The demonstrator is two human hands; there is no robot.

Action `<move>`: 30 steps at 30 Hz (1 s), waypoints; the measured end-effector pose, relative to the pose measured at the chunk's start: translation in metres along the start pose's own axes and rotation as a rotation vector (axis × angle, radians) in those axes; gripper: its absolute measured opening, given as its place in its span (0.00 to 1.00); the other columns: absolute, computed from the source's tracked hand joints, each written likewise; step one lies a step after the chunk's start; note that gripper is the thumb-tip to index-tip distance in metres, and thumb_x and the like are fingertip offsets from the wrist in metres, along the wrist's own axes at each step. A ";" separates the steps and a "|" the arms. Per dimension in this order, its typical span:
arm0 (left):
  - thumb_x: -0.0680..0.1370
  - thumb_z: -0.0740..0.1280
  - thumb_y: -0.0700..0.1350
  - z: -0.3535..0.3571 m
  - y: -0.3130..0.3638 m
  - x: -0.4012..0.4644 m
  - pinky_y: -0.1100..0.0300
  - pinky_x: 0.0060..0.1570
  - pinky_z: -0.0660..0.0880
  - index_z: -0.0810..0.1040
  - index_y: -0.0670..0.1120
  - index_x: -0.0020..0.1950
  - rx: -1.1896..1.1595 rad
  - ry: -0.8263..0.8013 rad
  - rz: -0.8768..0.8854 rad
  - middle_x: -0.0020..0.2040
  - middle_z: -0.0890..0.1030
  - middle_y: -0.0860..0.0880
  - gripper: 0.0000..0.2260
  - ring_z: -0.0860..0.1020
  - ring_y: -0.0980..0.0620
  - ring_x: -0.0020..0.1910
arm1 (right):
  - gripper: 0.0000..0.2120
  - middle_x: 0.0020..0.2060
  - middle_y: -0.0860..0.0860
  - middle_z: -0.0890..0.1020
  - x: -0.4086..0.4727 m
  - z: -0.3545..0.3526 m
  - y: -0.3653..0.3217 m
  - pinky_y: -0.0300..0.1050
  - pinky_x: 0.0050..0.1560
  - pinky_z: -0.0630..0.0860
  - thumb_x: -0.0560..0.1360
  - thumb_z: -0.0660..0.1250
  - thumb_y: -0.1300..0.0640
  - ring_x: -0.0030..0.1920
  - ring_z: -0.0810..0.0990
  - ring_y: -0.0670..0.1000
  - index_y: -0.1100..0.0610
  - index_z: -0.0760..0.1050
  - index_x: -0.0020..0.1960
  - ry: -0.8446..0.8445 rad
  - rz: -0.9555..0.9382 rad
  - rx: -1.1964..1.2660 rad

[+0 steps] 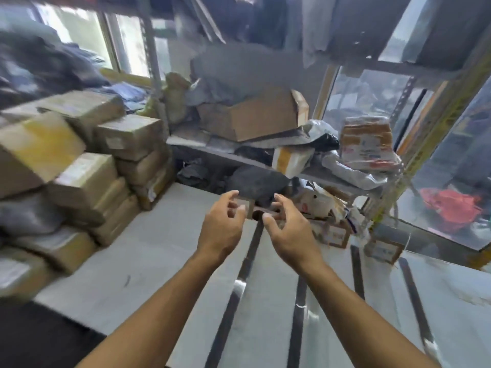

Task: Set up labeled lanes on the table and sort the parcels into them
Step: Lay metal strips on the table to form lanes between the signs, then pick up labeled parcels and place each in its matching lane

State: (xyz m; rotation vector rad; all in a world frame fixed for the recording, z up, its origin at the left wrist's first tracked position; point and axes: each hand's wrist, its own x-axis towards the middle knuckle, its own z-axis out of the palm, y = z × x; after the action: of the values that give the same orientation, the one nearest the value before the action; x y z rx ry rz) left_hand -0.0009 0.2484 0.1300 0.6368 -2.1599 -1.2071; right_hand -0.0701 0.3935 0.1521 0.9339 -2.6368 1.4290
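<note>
The view is blurred. Both my arms reach forward over a white table. My left hand and my right hand are close together with curled fingers, gripping a small brown object between them; what it is cannot be made out. Several black tape strips run along the table as lane lines, one under my hands, others to the right. Brown cardboard parcels are stacked on the table's left side.
Behind the table, a metal shelf holds an open carton, grey mailer bags and a wrapped parcel. Two small boxes stand at the table's far right. Glass panes lie to the right.
</note>
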 end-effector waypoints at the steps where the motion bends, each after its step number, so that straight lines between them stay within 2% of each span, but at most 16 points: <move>1: 0.81 0.62 0.52 -0.014 -0.004 0.000 0.72 0.40 0.69 0.71 0.55 0.69 0.021 0.030 -0.017 0.52 0.76 0.57 0.16 0.75 0.63 0.44 | 0.26 0.65 0.48 0.76 0.003 0.009 -0.008 0.36 0.56 0.71 0.79 0.65 0.48 0.58 0.75 0.43 0.50 0.65 0.75 -0.023 -0.025 0.013; 3: 0.82 0.62 0.52 -0.041 -0.010 -0.003 0.71 0.41 0.70 0.70 0.55 0.70 0.055 0.087 -0.054 0.53 0.75 0.56 0.16 0.76 0.58 0.47 | 0.26 0.67 0.50 0.76 0.007 0.027 -0.023 0.43 0.59 0.74 0.79 0.65 0.48 0.60 0.76 0.47 0.50 0.65 0.75 -0.072 -0.064 0.040; 5: 0.82 0.62 0.52 -0.066 -0.015 -0.006 0.67 0.44 0.72 0.70 0.55 0.70 0.078 0.147 -0.081 0.54 0.75 0.56 0.17 0.76 0.57 0.50 | 0.27 0.67 0.50 0.76 0.011 0.046 -0.037 0.44 0.57 0.76 0.79 0.65 0.47 0.58 0.77 0.47 0.50 0.64 0.76 -0.118 -0.096 0.049; 10: 0.81 0.63 0.52 -0.125 -0.034 -0.003 0.72 0.37 0.67 0.71 0.55 0.69 0.108 0.257 -0.139 0.55 0.77 0.56 0.16 0.76 0.61 0.46 | 0.28 0.66 0.50 0.76 0.021 0.099 -0.071 0.37 0.49 0.73 0.79 0.65 0.46 0.52 0.76 0.42 0.50 0.63 0.76 -0.225 -0.147 0.072; 13: 0.81 0.63 0.52 -0.156 -0.050 0.010 0.67 0.40 0.70 0.71 0.53 0.70 0.101 0.276 -0.157 0.57 0.79 0.53 0.17 0.76 0.56 0.51 | 0.27 0.65 0.48 0.77 0.027 0.132 -0.088 0.28 0.40 0.67 0.79 0.64 0.44 0.45 0.74 0.36 0.49 0.63 0.76 -0.262 -0.134 0.069; 15: 0.81 0.64 0.51 -0.175 -0.065 0.026 0.62 0.45 0.72 0.73 0.52 0.69 0.097 0.291 -0.162 0.56 0.79 0.51 0.16 0.77 0.53 0.53 | 0.27 0.65 0.48 0.77 0.037 0.155 -0.098 0.27 0.36 0.66 0.80 0.64 0.43 0.43 0.73 0.35 0.48 0.63 0.76 -0.276 -0.097 0.077; 17: 0.80 0.65 0.50 -0.195 -0.080 0.047 0.58 0.52 0.74 0.75 0.51 0.67 0.083 0.307 -0.162 0.56 0.79 0.51 0.16 0.78 0.52 0.55 | 0.27 0.65 0.47 0.77 0.052 0.179 -0.106 0.28 0.38 0.66 0.80 0.63 0.42 0.46 0.75 0.39 0.48 0.63 0.76 -0.288 -0.055 0.086; 20: 0.80 0.64 0.51 -0.228 -0.109 0.094 0.54 0.59 0.74 0.74 0.52 0.67 0.040 0.293 -0.157 0.61 0.78 0.51 0.16 0.75 0.54 0.59 | 0.27 0.62 0.45 0.77 0.083 0.219 -0.122 0.40 0.48 0.73 0.80 0.62 0.41 0.53 0.77 0.45 0.47 0.62 0.76 -0.289 0.026 0.132; 22: 0.80 0.64 0.52 -0.251 -0.128 0.134 0.58 0.58 0.72 0.74 0.52 0.68 0.014 0.274 -0.155 0.63 0.77 0.52 0.16 0.74 0.55 0.59 | 0.27 0.61 0.45 0.77 0.108 0.248 -0.136 0.49 0.56 0.77 0.80 0.62 0.41 0.56 0.79 0.48 0.47 0.63 0.76 -0.274 0.095 0.168; 24: 0.80 0.63 0.52 -0.271 -0.145 0.178 0.61 0.55 0.71 0.73 0.53 0.68 -0.018 0.252 -0.168 0.62 0.77 0.53 0.16 0.74 0.55 0.58 | 0.27 0.59 0.46 0.78 0.136 0.278 -0.149 0.55 0.61 0.77 0.80 0.62 0.42 0.59 0.79 0.50 0.48 0.63 0.76 -0.249 0.158 0.206; 26: 0.81 0.63 0.51 -0.286 -0.157 0.216 0.64 0.53 0.72 0.72 0.51 0.70 -0.024 0.232 -0.213 0.62 0.77 0.51 0.17 0.74 0.54 0.58 | 0.27 0.59 0.47 0.78 0.160 0.301 -0.161 0.57 0.63 0.76 0.80 0.62 0.41 0.59 0.79 0.51 0.49 0.63 0.76 -0.238 0.211 0.224; 29: 0.82 0.61 0.47 -0.304 -0.174 0.271 0.56 0.63 0.70 0.67 0.48 0.74 -0.058 0.196 -0.305 0.70 0.73 0.48 0.20 0.72 0.49 0.66 | 0.28 0.60 0.48 0.78 0.197 0.333 -0.176 0.58 0.63 0.76 0.80 0.62 0.41 0.60 0.79 0.52 0.50 0.63 0.76 -0.225 0.265 0.238; 30: 0.82 0.59 0.46 -0.307 -0.178 0.286 0.57 0.61 0.69 0.66 0.48 0.75 -0.057 0.187 -0.333 0.71 0.72 0.47 0.21 0.71 0.49 0.67 | 0.29 0.60 0.48 0.77 0.210 0.342 -0.181 0.58 0.64 0.76 0.80 0.62 0.41 0.60 0.79 0.52 0.50 0.62 0.76 -0.221 0.278 0.245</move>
State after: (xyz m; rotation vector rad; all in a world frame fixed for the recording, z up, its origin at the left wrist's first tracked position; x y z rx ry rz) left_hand 0.0255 -0.2047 0.1774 1.0717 -1.9069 -1.3134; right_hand -0.0598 -0.0465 0.1463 0.8067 -2.8935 1.8453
